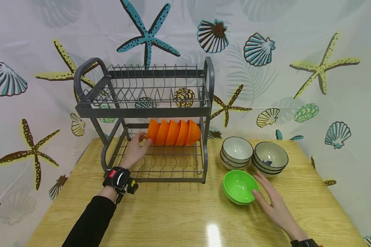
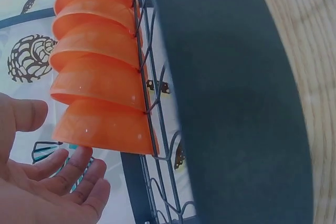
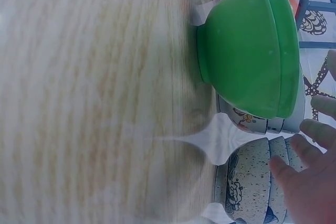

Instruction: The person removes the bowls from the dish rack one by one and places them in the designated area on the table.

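Note:
Several orange bowls point(image 1: 173, 133) stand on edge in a row on the lower tier of a dark grey dish rack point(image 1: 170, 179). My left hand point(image 1: 135, 151) reaches into that tier beside the row's left end. In the left wrist view its loosely bent fingers point(image 2: 79, 169) are at the nearest orange bowl point(image 2: 105, 127), not wrapped around it; whether they touch it I cannot tell. Two nested green bowls point(image 1: 239, 187) sit upright on the table to the right. Fingers spread, my right hand point(image 1: 275, 206) is beside their right rim and grips nothing.
Behind the green bowls stand a stack of white bowls point(image 1: 237, 150) and a stack of speckled grey bowls point(image 1: 271, 156). The rack's upper tier point(image 1: 154, 91) overhangs the lower one. A patterned cloth point(image 1: 266, 103) hangs behind the wooden table point(image 1: 173, 212).

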`<state>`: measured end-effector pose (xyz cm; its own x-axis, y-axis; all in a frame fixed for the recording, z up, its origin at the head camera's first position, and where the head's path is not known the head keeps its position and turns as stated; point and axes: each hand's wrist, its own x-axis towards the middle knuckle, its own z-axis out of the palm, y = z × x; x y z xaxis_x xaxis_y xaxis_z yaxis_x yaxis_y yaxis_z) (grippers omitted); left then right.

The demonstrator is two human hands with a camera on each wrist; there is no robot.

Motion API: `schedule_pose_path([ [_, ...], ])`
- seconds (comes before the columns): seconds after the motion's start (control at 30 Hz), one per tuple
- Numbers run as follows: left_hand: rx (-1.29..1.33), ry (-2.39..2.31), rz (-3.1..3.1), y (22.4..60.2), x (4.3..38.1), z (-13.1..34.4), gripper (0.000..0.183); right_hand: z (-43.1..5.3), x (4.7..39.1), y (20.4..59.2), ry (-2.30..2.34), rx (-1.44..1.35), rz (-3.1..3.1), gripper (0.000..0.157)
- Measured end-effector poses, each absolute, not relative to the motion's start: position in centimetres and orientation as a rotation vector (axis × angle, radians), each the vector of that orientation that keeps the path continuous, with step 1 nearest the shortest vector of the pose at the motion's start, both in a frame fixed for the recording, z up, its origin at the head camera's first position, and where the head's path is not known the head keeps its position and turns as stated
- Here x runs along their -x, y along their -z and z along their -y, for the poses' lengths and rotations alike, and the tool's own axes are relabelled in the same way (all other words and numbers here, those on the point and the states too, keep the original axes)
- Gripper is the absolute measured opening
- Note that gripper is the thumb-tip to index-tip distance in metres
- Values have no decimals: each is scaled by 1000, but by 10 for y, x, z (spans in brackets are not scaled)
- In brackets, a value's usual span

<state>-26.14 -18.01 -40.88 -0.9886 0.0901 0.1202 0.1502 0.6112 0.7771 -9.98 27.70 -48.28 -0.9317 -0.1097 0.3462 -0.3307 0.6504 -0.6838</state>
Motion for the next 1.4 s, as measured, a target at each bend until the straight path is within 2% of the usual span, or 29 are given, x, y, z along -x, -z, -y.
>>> schedule_pose_path([
  [0.87,-60,1552,2585,415,278,175,34,-278,97,486,-1167,-351,2587,53],
  [1.4,-148,1983,2411,414,280,184,35,-277,96,487,-1178,-353,2586,51],
])
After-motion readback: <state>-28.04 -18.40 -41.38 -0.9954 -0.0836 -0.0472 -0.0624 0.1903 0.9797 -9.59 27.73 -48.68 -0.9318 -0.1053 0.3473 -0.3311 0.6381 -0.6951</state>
